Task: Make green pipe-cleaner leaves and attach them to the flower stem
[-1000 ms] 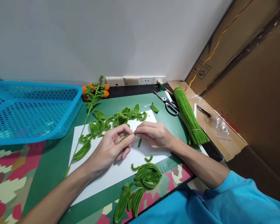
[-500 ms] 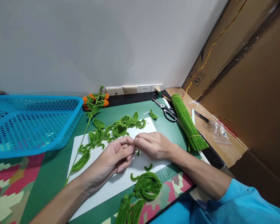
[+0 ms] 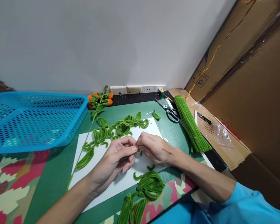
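My left hand [image 3: 115,160] and my right hand [image 3: 155,148] meet fingertip to fingertip over a white sheet [image 3: 112,183] on the green mat. Both pinch a short green pipe-cleaner piece [image 3: 140,153], mostly hidden by the fingers. A pile of folded green pipe-cleaner leaves [image 3: 149,185] lies just below the hands near the table's front edge. More green leaves [image 3: 123,127] are scattered beyond the hands. A long green stem with leaves [image 3: 88,149] runs along the sheet's left side up to orange flowers [image 3: 100,97].
A blue perforated plastic basket [image 3: 32,121] stands at the left. Scissors [image 3: 170,112] and a tied bundle of straight green pipe cleaners [image 3: 191,124] lie at the right. Cardboard panels [image 3: 252,77] wall the right side. Wall sockets [image 3: 137,89] sit at the back.
The green piece, visible between my fingers a second ago, is now almost covered as both hands closed together. The view shifted slightly; the hands stay over the sheet.
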Tool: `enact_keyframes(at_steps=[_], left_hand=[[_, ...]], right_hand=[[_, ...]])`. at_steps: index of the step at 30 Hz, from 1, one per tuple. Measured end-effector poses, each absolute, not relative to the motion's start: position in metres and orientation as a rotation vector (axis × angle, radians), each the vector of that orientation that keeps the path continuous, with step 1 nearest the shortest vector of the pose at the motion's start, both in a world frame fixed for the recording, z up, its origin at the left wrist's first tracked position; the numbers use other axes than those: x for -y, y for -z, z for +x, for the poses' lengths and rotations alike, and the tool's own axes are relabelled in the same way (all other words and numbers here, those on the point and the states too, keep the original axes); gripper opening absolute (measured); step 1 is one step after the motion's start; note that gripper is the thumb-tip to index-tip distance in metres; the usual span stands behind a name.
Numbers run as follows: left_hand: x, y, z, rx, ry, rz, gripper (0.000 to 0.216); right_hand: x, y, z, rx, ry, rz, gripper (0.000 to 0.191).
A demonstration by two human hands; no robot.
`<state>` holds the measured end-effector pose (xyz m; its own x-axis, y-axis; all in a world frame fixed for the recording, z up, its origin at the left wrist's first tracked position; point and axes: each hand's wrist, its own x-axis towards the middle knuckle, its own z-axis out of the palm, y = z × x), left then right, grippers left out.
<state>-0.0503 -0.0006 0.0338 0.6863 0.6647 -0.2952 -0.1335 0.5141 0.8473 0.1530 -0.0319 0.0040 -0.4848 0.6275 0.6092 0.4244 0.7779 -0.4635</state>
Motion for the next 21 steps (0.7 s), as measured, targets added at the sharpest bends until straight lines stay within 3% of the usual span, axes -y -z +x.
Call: enact_keyframes(at_steps=[7, 21], left_hand=[[0.000, -0.031, -0.053, -0.605, -0.534, 0.923, 0.030], [-0.004, -0.026, -0.051, -0.590, -0.466, 0.958, 0.025]], right_hand=[[0.034, -0.009, 0.150, 2.107, -0.367, -0.739, 0.017], [0.032, -0.006, 0.161, 2.161, -0.062, -0.850, 0.021]])
